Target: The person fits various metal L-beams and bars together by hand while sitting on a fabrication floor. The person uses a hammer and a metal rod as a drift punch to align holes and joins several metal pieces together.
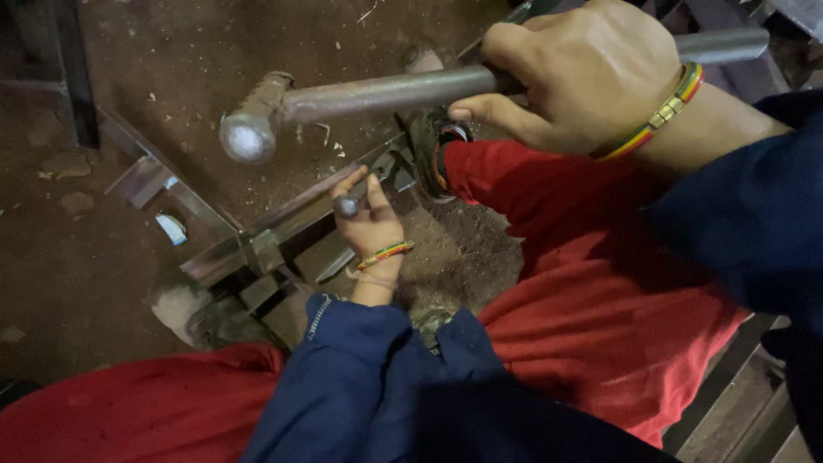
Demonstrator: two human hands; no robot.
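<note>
My right hand grips the steel handle of a hammer, raised above the floor with its round head pointing left. Below it, my left hand is closed around a short metal punch held upright against an angled steel frame piece lying on the dirt floor. Both wrists wear striped bangles. Blue sleeves cover my arms and red trousers my legs.
More steel bars join the frame at the left. A dark metal post lies at the top left. My shoes press on the frame near its corner. Metal scraps dot the brown dirt floor.
</note>
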